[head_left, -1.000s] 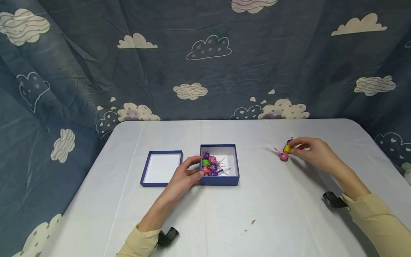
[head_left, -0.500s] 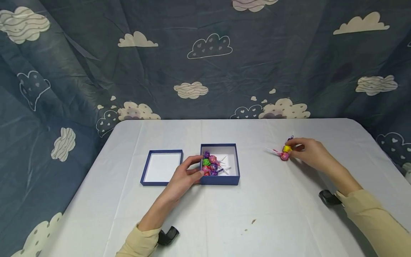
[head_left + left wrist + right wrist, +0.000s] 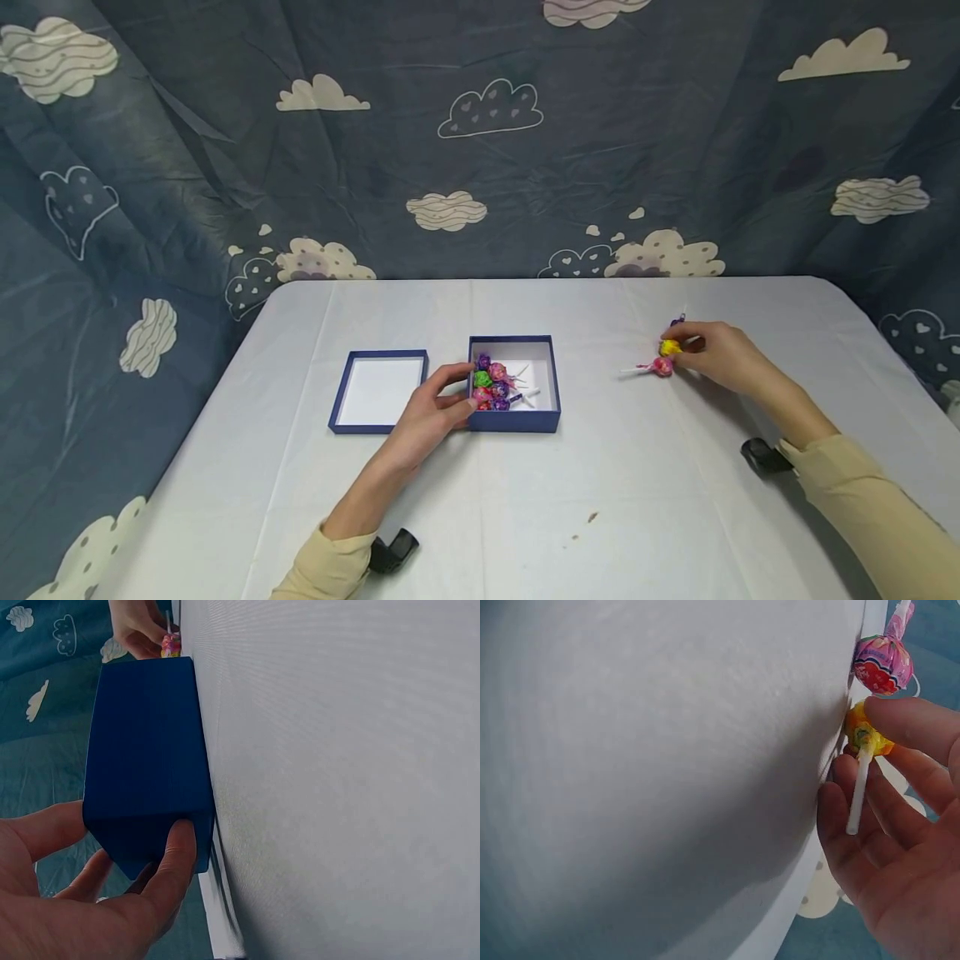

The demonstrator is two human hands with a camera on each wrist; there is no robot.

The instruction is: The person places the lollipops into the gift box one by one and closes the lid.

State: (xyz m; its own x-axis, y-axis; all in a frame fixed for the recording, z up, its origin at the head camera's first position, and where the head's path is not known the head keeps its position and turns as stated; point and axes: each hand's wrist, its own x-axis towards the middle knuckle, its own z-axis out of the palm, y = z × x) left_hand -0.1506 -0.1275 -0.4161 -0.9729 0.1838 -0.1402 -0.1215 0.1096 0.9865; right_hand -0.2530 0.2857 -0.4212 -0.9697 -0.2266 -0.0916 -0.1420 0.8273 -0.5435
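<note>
My left hand (image 3: 431, 417) grips the left side of an uncovered blue box (image 3: 513, 422), thumb and fingers on its wall in the left wrist view. Inside the box lie several wrapped lollipops (image 3: 497, 372), their heads to the left and white sticks to the right. At the right of the table my right hand (image 3: 723, 357) pinches a yellow lollipop (image 3: 868, 731) by its head; its stick points back toward the palm. A pink lollipop (image 3: 662, 367) lies beside it, stick to the left. Just behind, a purple wrapper (image 3: 678, 320) shows, partly hidden by my fingers.
A shallow blue box lid (image 3: 358, 430) with a white inside lies left of the box, partly behind my left hand. Small brown specks (image 3: 592, 517) mark the white tablecloth (image 3: 637, 475). A dark cloud-print curtain (image 3: 360, 175) hangs behind the table.
My right hand has shifted slightly left with the yellow lollipop. The pink lollipop has turned, its stick now lying nearly level. My left hand and the box have stayed put.
</note>
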